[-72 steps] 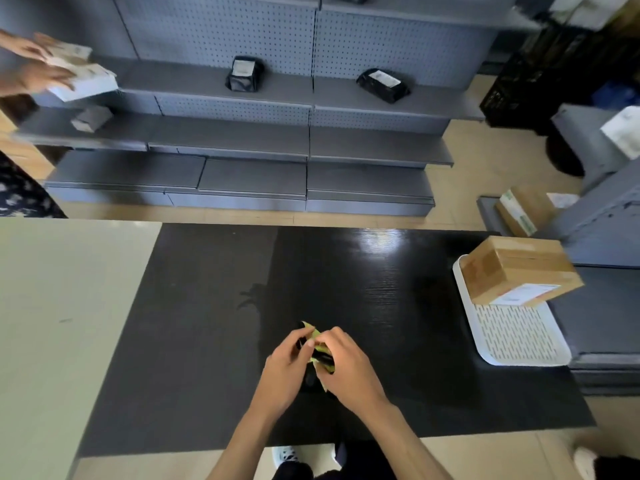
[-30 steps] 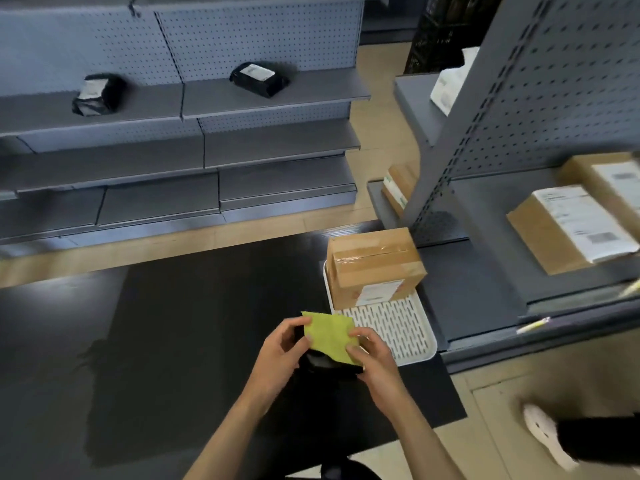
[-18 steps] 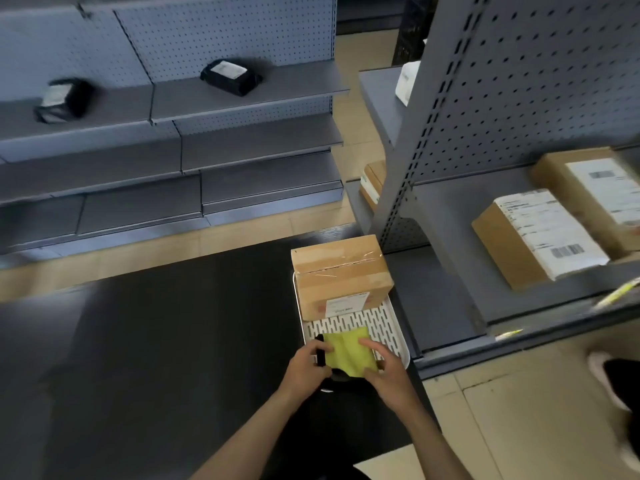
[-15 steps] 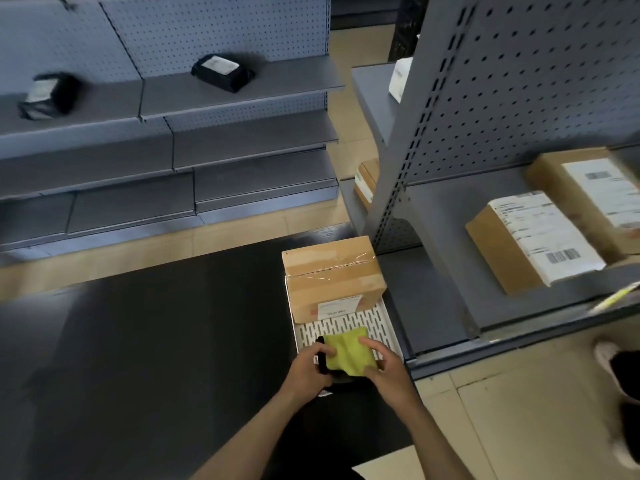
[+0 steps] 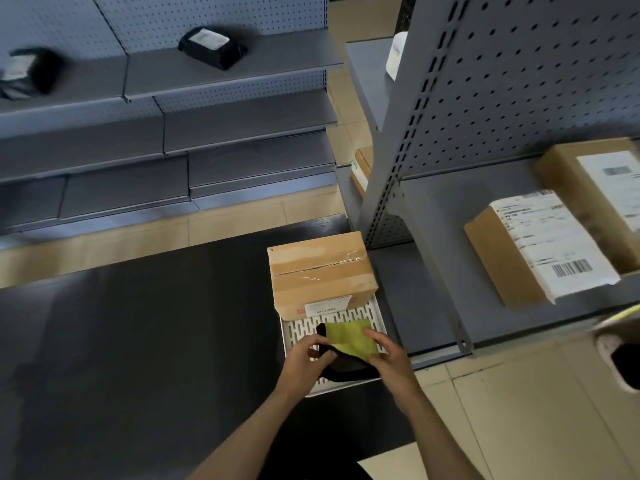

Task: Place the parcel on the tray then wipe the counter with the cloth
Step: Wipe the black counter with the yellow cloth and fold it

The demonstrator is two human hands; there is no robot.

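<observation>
A brown cardboard parcel (image 5: 320, 270) with tape and a small label sits on the far end of the white slotted tray (image 5: 296, 332), at the right end of the black counter (image 5: 138, 334). Above the tray's near half I hold a folded cloth (image 5: 349, 337), yellow-green on top and black underneath. My left hand (image 5: 306, 358) grips its left, black edge. My right hand (image 5: 389, 358) pinches its right side. Whether the cloth rests on the tray I cannot tell.
A grey perforated shelf unit (image 5: 485, 109) stands right of the counter, with two labelled brown boxes (image 5: 540, 247) on its shelf. Grey shelving (image 5: 207, 109) across the aisle holds black packages (image 5: 211, 51). A person's shoe (image 5: 620, 358) shows at the right edge.
Both hands carried the cloth from the counter's middle to the right, over the tray's near half. The view swung right with them. The parcel has stayed on the tray.
</observation>
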